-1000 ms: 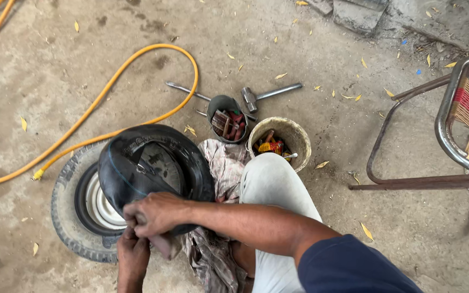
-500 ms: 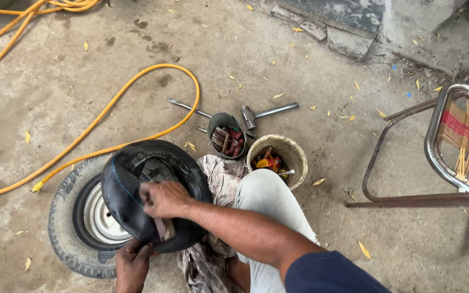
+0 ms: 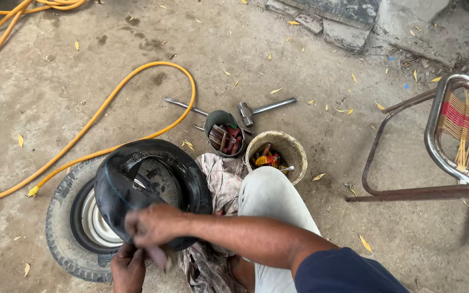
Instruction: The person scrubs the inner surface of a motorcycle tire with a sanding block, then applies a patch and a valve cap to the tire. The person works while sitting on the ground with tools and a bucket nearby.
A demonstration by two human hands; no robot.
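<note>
The tube (image 3: 147,190) is held upright over the wheel (image 3: 74,228), its ring rising away from both grips; the right hand (image 3: 153,228) is closed on its lower edge; the left hand (image 3: 128,268), just below, is closed there too.

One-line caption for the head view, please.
Both hands, right hand and left hand, hold a black inner tube over a tyre on its rim, beside two tool buckets.

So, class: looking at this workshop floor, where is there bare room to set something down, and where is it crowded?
Bare concrete lies between the yellow hose loop and the stone slabs, and between the bucket and the chair. It is crowded around the tyre, inner tube, rag, tin and hammer.
</note>
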